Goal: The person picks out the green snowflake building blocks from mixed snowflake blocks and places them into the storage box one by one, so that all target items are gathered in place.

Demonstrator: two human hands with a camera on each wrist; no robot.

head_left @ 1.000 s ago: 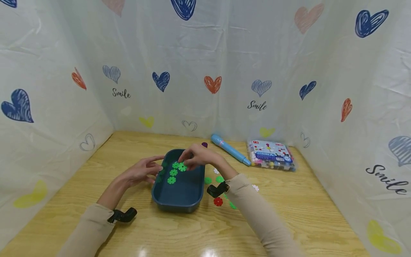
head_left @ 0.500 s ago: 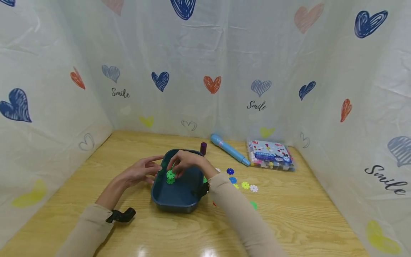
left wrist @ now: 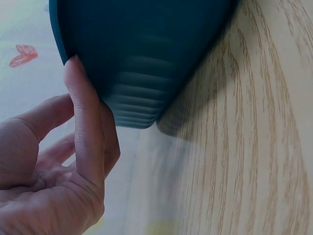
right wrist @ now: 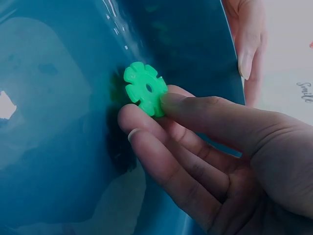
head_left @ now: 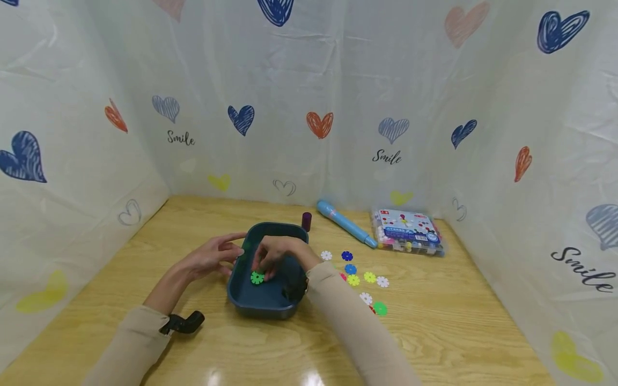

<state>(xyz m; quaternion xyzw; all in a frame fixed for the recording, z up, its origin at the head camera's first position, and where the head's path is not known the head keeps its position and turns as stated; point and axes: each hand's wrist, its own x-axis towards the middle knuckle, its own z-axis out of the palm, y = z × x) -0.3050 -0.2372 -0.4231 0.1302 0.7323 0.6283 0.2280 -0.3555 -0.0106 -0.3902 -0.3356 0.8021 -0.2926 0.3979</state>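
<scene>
The right grip (head_left: 279,253) has moved toward the person inside the blue tray (head_left: 260,312).

Right hand (right wrist: 220,152) pinching a green disc (right wrist: 138,78), notched around its edge and pierced at the centre, between thumb and fingers inside a blue tub (right wrist: 58,147). Upper right: left hand (right wrist: 250,39), thumb at the tub's rim; beyond, a pale sheet (right wrist: 286,58) printed "Smile".

The wood-grained worktop (head_left: 458,316) bears a dark blue bin (head_left: 263,311) beneath the right hand (head_left: 279,254); right of that hand lie flower-shaped discs (head_left: 353,280); beyond it are a purple cylinder (head_left: 306,222), a light blue tube (head_left: 345,223) and a clear-sided box (head_left: 410,232).
</scene>
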